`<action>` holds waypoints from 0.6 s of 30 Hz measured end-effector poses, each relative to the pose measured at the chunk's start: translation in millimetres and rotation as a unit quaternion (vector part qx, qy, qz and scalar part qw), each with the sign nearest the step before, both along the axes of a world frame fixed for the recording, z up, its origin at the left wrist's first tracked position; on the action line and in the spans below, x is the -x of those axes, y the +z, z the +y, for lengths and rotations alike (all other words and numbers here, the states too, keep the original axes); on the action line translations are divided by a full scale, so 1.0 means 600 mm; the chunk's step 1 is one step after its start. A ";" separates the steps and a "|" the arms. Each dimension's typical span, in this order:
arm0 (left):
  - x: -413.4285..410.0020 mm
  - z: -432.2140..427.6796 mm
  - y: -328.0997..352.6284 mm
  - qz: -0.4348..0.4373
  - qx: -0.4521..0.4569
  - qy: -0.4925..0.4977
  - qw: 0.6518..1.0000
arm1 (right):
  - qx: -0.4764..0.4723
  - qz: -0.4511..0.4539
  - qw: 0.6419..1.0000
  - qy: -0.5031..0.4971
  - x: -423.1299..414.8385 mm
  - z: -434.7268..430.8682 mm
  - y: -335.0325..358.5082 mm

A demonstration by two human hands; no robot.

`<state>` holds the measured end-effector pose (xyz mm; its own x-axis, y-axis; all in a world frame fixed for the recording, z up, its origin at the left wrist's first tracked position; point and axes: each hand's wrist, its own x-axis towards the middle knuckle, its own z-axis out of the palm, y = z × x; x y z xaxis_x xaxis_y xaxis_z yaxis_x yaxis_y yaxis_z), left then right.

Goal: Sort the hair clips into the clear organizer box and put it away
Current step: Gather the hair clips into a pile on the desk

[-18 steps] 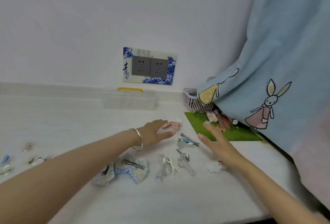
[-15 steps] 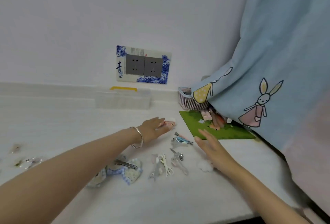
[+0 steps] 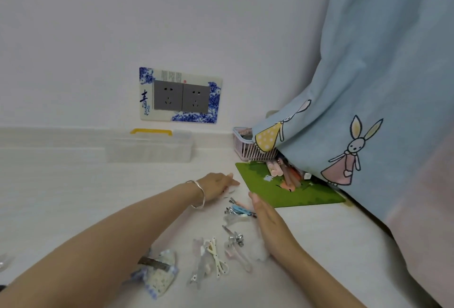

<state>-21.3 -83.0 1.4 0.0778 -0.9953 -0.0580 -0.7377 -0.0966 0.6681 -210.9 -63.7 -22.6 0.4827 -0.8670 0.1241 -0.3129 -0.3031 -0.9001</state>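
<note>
Hair clips [image 3: 234, 238] lie scattered on the near desk [image 3: 73, 197], well apart from the clear organizer box [image 3: 148, 151] at the far wall. The left hand [image 3: 216, 185] covers 1 pale clip [image 3: 232, 189]; I cannot tell whether it grips. The right hand [image 3: 269, 225] rests flat-fingered just right of the clips.

Single head-worn wide-angle view, facing forward-down across desk [image 3: 73, 197] toward wall [image 3: 172, 13]; close range, edges seemingly warped.

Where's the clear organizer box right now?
In the head view, the clear organizer box stands against the back wall, under the sockets, left of the pink basket.
</note>
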 end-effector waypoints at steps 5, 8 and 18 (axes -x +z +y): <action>-0.004 0.052 -0.014 -0.011 -0.015 -0.060 0.998 | -0.009 0.023 1.000 0.012 -0.001 0.026 -0.010; -0.012 0.098 -0.012 0.001 -0.045 -0.084 0.995 | 0.000 0.041 0.999 0.032 -0.018 0.040 -0.009; -0.065 0.256 0.004 -0.028 -0.040 -0.046 0.998 | 0.042 0.072 0.992 0.090 -0.118 0.124 -0.020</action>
